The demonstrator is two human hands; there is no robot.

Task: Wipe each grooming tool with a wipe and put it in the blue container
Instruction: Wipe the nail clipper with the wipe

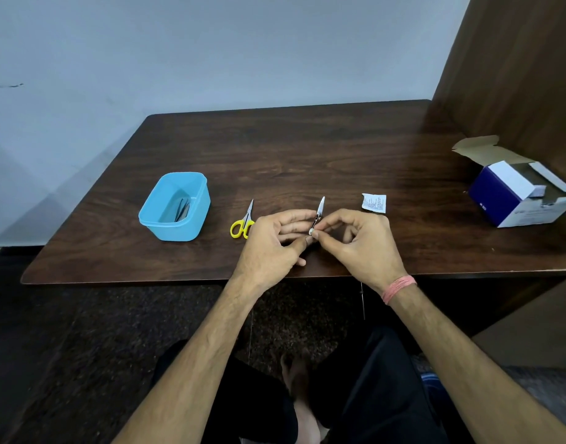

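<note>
a small tool (318,213) is pinched over the worktop (307,149) by both the left hand (275,241) and right hand (361,241), well right of the container (153,216); it could be dropped if either grip slackens.

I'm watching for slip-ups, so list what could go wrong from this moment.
1. The small metal tool is pinched between the left hand and right hand with its pointed tip bare, so a slip might prick a finger.
2. The grip is fingertips only, so the tool could drop onto the table.
3. The yellow scissors lie close beside the left hand and could be knocked.
</note>
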